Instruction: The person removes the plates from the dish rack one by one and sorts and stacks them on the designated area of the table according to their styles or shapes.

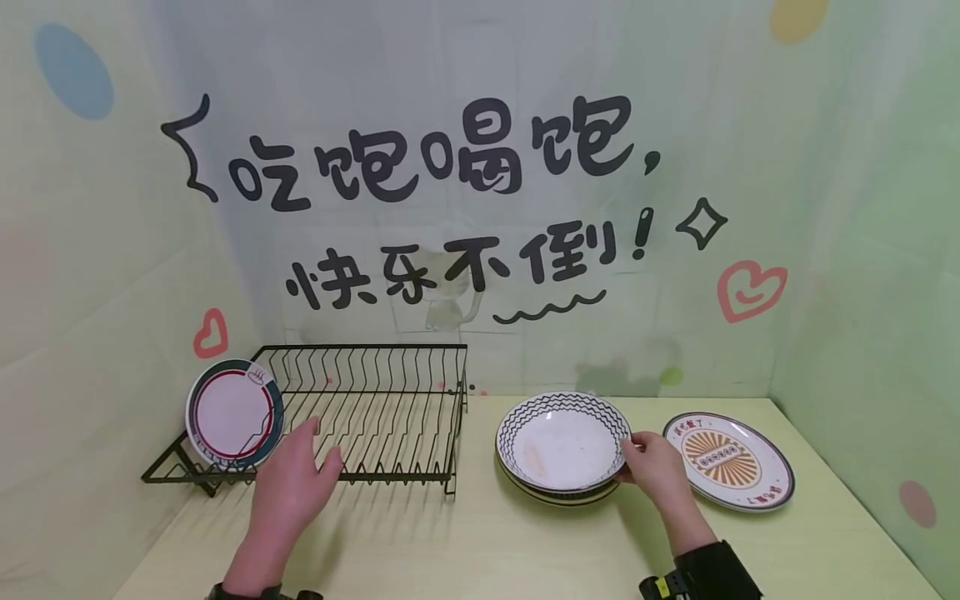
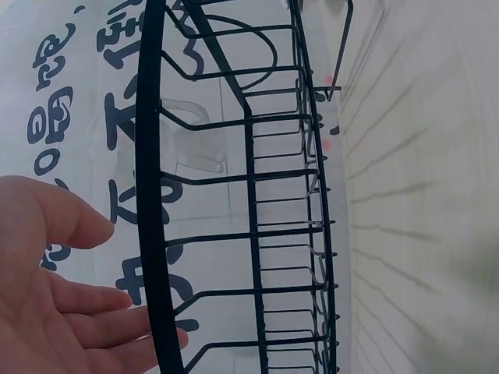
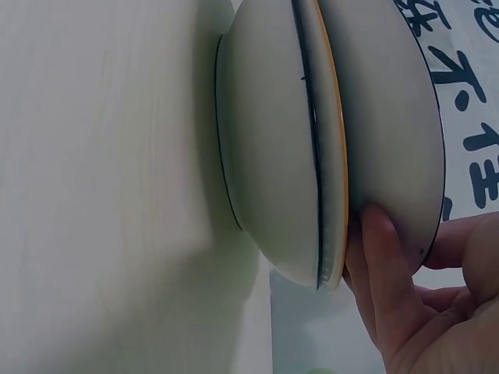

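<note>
My right hand pinches the right rim of a white deep plate with black zigzag lines round its border. In the right wrist view the fingers lie under that rim, the thumb over its edge. Below it are stacked more dishes, one with a yellow-orange rim and one with a dark rim. My left hand is held at the front bar of a black wire dish rack, thumb and fingers spread and nothing gripped. A plate with a dark green and red border stands in the rack's left end.
A flat white plate with an orange sunburst lies on the pale table right of the stack. Behind the table hangs a cloth backdrop with large black lettering, and cloth walls close off both sides.
</note>
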